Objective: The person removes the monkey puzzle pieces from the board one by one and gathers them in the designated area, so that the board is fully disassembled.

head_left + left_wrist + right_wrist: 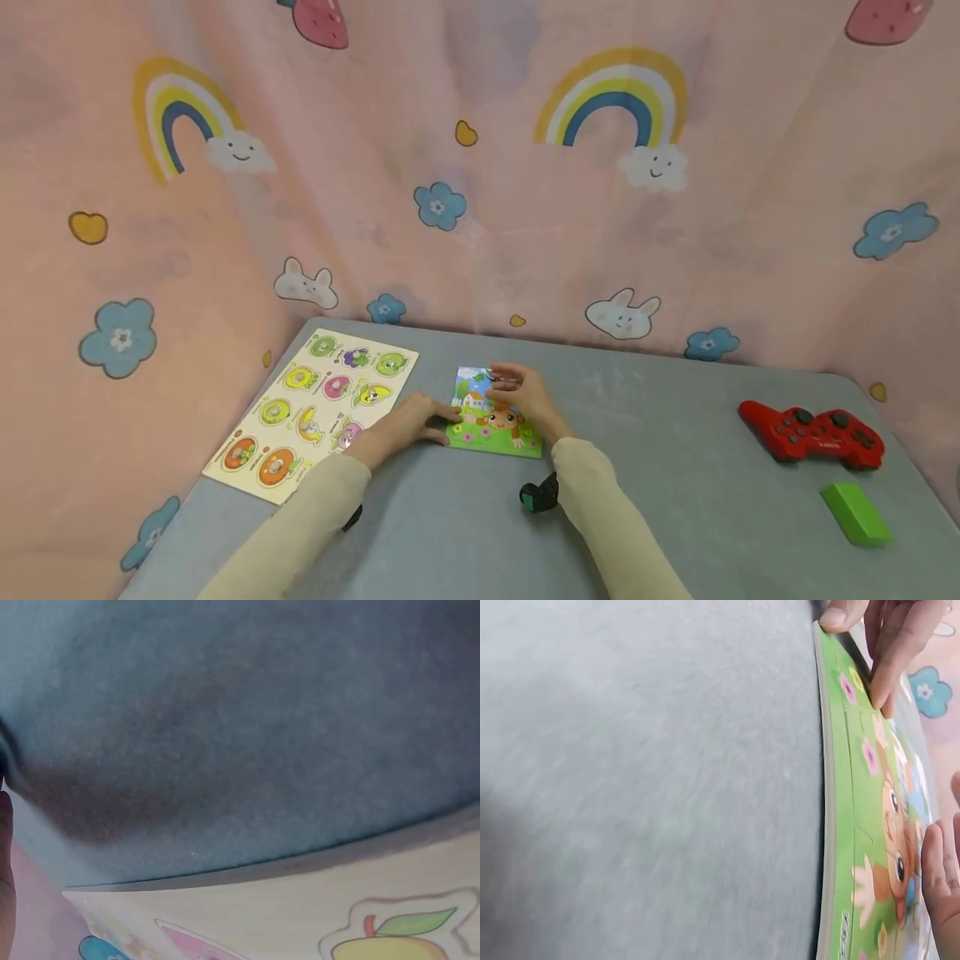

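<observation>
A small jigsaw puzzle (472, 438) with a cartoon monkey, flowers and a house lies flat on the grey table; seams between pieces show in the right wrist view. My left hand (408, 423) touches its left side, the thumb at the near corner and the straight fingers pressing on the picture's border. Over the upper right part of the puzzle is my right hand (528, 398), its fingers loosely bent and spread, nothing seen between them. In the right wrist view the right hand's fingers (936, 862) hover beside the monkey. The left wrist view barely catches its hand.
A cream fruit puzzle board (324, 443) with knobbed pieces lies left of the left hand. On the right are a red game controller (813, 435) and a green block (857, 515). A pink patterned curtain (510, 250) hangs behind the grey table (645, 467).
</observation>
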`<state>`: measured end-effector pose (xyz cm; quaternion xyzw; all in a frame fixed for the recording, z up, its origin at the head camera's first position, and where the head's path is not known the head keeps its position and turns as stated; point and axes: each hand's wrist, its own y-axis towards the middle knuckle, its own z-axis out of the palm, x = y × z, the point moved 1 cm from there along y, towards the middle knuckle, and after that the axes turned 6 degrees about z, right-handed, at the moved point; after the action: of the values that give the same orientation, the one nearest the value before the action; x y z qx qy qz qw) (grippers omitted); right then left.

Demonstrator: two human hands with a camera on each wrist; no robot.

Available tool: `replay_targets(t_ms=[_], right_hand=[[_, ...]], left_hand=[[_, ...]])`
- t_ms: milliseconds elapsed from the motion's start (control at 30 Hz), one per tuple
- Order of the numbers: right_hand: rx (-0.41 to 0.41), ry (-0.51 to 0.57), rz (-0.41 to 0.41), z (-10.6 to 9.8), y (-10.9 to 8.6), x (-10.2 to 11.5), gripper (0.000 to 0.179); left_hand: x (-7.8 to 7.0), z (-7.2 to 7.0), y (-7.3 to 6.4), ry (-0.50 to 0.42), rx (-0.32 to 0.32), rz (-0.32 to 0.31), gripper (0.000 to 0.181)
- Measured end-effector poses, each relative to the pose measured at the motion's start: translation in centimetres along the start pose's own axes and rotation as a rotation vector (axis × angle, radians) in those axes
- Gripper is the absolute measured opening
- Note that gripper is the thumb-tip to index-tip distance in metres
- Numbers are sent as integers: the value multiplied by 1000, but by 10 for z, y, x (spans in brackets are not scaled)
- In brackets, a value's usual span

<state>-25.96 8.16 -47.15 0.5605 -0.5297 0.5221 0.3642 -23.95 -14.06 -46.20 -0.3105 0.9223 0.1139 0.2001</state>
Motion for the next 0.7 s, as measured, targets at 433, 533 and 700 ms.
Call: replay_targets(t_ms=[433, 533, 700], right_hand=[[-53, -98, 28, 11, 12, -1, 46], [-63, -129, 36, 11, 13, -5, 44], [-70, -220, 24, 12, 18, -6, 39]], left_hand=[[0, 2, 0, -41, -4, -47, 40], [0, 3, -1, -50, -5, -47, 40], [2, 3, -1, -41, -12, -35, 40]])
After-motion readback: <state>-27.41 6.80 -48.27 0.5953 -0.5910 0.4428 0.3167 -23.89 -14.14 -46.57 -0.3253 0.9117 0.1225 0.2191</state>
